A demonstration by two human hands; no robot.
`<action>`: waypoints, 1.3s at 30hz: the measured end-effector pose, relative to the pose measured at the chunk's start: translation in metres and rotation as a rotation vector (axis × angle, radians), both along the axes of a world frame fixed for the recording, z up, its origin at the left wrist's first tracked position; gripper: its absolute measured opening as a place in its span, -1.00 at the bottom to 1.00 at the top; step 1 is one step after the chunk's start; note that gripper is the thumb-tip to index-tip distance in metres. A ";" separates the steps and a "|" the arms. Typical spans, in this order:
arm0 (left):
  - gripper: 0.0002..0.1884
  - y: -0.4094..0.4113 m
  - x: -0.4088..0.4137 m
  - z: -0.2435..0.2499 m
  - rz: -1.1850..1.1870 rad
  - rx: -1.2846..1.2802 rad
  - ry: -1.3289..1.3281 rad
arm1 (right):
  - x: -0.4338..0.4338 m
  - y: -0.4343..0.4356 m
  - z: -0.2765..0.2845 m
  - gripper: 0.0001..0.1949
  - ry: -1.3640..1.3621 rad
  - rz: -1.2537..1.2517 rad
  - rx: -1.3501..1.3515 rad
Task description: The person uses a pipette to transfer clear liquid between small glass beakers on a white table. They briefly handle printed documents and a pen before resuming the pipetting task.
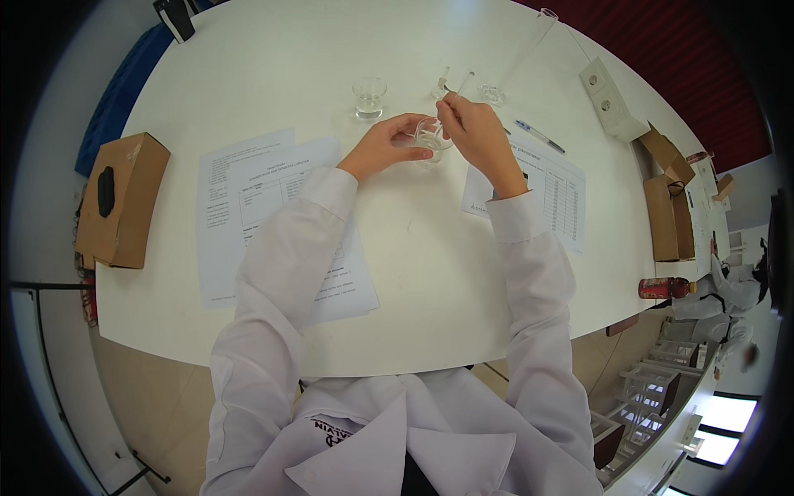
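Observation:
My left hand [394, 144] holds a small glass beaker [428, 146] upright, thumb and fingers around its side. Between the fingers of my right hand [474, 133] is a thin glass rod [466, 80], its lower end reaching into the beaker. Beyond my hands stands a second glass vessel [370, 99] with clear liquid in it. A small stoppered glass piece [440, 87] is just past my right fingers, partly hidden. Behind it to the right a tall, slender glass cylinder [524, 53] stands on its foot. Both arms wear white coat sleeves.
Printed sheets [217, 248] lie under my left forearm, another sheet [564, 204] by my right wrist with a pen [539, 137] beyond. A cardboard box [124, 204] sits left; an opened box [669, 217], power outlet block [611, 102] and red-labelled bottle [664, 288] are right. People in white are far right.

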State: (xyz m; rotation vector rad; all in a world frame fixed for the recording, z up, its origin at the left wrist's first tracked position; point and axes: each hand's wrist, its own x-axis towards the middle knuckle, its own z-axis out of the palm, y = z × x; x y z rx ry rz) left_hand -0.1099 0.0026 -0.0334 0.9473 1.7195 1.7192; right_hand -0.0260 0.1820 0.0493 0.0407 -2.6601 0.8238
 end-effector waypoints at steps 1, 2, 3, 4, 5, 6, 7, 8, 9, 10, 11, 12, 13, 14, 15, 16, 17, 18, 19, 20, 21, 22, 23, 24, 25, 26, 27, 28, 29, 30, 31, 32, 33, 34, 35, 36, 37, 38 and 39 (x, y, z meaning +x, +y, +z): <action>-0.27 0.000 0.000 0.000 0.002 -0.002 0.004 | 0.001 -0.002 0.003 -0.71 -0.014 -0.003 -0.023; -0.27 -0.001 0.000 0.000 -0.003 -0.007 0.000 | 0.002 -0.004 0.005 -0.72 -0.028 -0.006 -0.046; -0.28 -0.001 0.000 0.001 -0.009 -0.013 -0.003 | 0.002 -0.003 0.005 -0.71 -0.017 -0.004 -0.053; -0.29 -0.001 0.000 0.002 -0.015 -0.018 -0.006 | 0.002 -0.003 0.004 -0.71 -0.006 -0.001 -0.060; -0.29 -0.001 0.001 0.004 -0.015 -0.022 -0.005 | 0.001 -0.002 0.003 -0.71 0.005 0.002 -0.066; -0.29 -0.001 0.001 0.005 -0.016 -0.026 -0.004 | 0.000 0.000 0.000 -0.71 0.013 0.012 -0.055; -0.29 0.000 0.002 0.005 -0.018 -0.030 -0.003 | -0.001 0.002 -0.005 -0.71 0.022 0.022 -0.043; -0.29 0.000 0.002 0.005 -0.018 -0.030 -0.002 | -0.002 0.003 -0.007 -0.71 0.031 0.032 -0.031; -0.29 0.000 0.001 0.004 -0.015 -0.032 -0.001 | -0.001 0.002 -0.005 -0.71 0.029 0.024 -0.032; -0.29 -0.001 0.001 0.004 -0.012 -0.033 -0.001 | 0.000 -0.001 -0.001 -0.71 0.027 0.017 -0.033; -0.29 -0.002 0.000 0.003 -0.010 -0.031 -0.001 | 0.001 -0.003 0.002 -0.71 0.025 0.010 -0.034; -0.29 -0.002 0.001 0.004 -0.010 -0.028 0.000 | 0.001 -0.003 0.003 -0.71 0.009 0.005 -0.041; -0.29 -0.002 0.001 0.004 -0.010 -0.024 0.001 | 0.001 -0.003 0.005 -0.71 -0.008 0.000 -0.049; -0.29 -0.002 0.001 0.005 -0.008 -0.032 0.004 | 0.001 -0.003 0.005 -0.72 -0.024 -0.005 -0.057; -0.29 -0.002 0.002 0.007 -0.008 -0.040 0.008 | 0.001 -0.001 0.002 -0.72 -0.007 0.003 -0.045; -0.29 -0.001 0.002 0.008 -0.009 -0.048 0.012 | -0.001 0.000 -0.004 -0.72 0.010 0.012 -0.034; -0.29 0.000 0.002 0.007 -0.013 -0.044 0.010 | -0.002 0.001 -0.007 -0.72 0.028 0.020 -0.023; -0.29 -0.001 0.001 0.006 -0.013 -0.040 0.007 | -0.001 0.000 -0.005 -0.72 0.022 0.007 -0.022; -0.29 -0.001 0.001 0.005 -0.013 -0.036 0.004 | 0.000 -0.002 -0.001 -0.72 0.017 -0.006 -0.021; -0.30 -0.002 0.001 0.004 -0.010 -0.029 0.001 | 0.000 -0.004 0.002 -0.71 0.011 -0.018 -0.021; -0.30 -0.002 0.002 0.005 -0.011 -0.020 -0.001 | 0.000 -0.003 0.001 -0.71 0.007 -0.017 -0.022; -0.30 -0.002 0.002 0.005 -0.011 -0.011 -0.004 | 0.000 -0.002 0.000 -0.71 0.004 -0.015 -0.023; -0.30 -0.001 0.002 0.005 -0.011 -0.013 0.001 | 0.000 -0.001 -0.001 -0.71 0.000 -0.014 -0.025; -0.30 -0.002 0.002 0.005 -0.011 -0.016 0.007 | 0.000 -0.001 -0.001 -0.71 0.005 -0.011 -0.019; -0.30 -0.001 0.001 0.005 -0.010 -0.019 0.012 | 0.000 -0.002 -0.001 -0.71 0.009 -0.007 -0.014; -0.30 -0.001 0.001 0.004 -0.010 -0.017 0.015 | 0.000 -0.002 -0.001 -0.71 0.013 -0.004 -0.009; -0.30 -0.001 0.001 0.004 -0.010 -0.016 0.018 | 0.000 -0.002 0.000 -0.71 0.012 -0.003 -0.019; -0.30 -0.001 0.001 0.004 -0.009 -0.014 0.021 | 0.000 -0.002 0.000 -0.71 0.011 -0.003 -0.028; -0.30 -0.001 0.001 0.004 -0.006 -0.024 0.027 | 0.000 -0.002 0.000 -0.71 0.010 -0.002 -0.038; -0.30 -0.001 0.001 0.005 -0.004 -0.033 0.033 | 0.000 -0.002 -0.001 -0.71 0.010 0.003 -0.030; -0.30 -0.001 0.001 0.005 -0.002 -0.043 0.039 | 0.000 -0.003 -0.001 -0.72 0.010 0.007 -0.022; -0.30 -0.001 0.001 0.005 -0.003 -0.040 0.029 | 0.001 -0.004 -0.002 -0.72 0.009 0.011 -0.014; -0.30 -0.001 0.001 0.004 -0.004 -0.037 0.020 | 0.001 -0.004 -0.001 -0.72 0.014 0.007 -0.018; -0.29 -0.001 0.001 0.004 -0.005 -0.033 0.010 | 0.001 -0.004 0.000 -0.72 0.019 0.004 -0.022; -0.29 -0.001 0.001 0.004 -0.009 -0.024 0.012 | 0.001 -0.004 0.000 -0.73 0.024 0.001 -0.026; -0.29 -0.001 0.001 0.004 -0.013 -0.015 0.014 | 0.001 -0.004 0.000 -0.73 0.012 -0.001 -0.017; -0.29 -0.001 0.001 0.005 -0.017 -0.005 0.015 | 0.001 -0.004 0.000 -0.73 -0.001 -0.003 -0.009; -0.29 -0.001 0.001 0.004 -0.016 -0.007 0.011 | 0.001 -0.003 0.000 -0.73 -0.013 -0.005 0.000; -0.29 -0.001 0.001 0.004 -0.015 -0.009 0.008 | 0.001 -0.004 0.000 -0.73 0.002 -0.002 0.000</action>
